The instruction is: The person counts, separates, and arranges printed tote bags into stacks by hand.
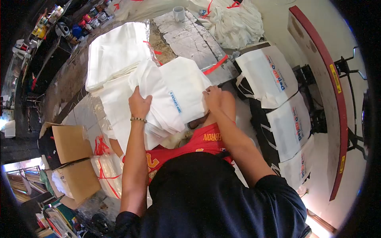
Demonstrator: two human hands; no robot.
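seen from above, the wearer's black short-sleeved shirt (194,194) is nearest, then red shorts with yellow lettering (190,141). just past the lap lies a fanned sheaf of soft white fabric (152,85) bearing a blue printed strip (175,102). the left hand (140,104) rests on the sheaf's left side, thumb spread from the fingers; whether it pinches the cloth, i cannot tell. the right hand (213,98) has its fingers curled narrow at the right edge of a flat white fabric piece (186,77) beside the sheaf; its hold is unclear too. to the left sits an open brown cardboard box (72,143); to the right, a row of white fabric bags with red and blue print (264,73). beyond the sheaf are a thick stack of folded white fabric (113,53), a small whitish cup (179,15) and, farther right, a loose heap of white cloth (234,25).
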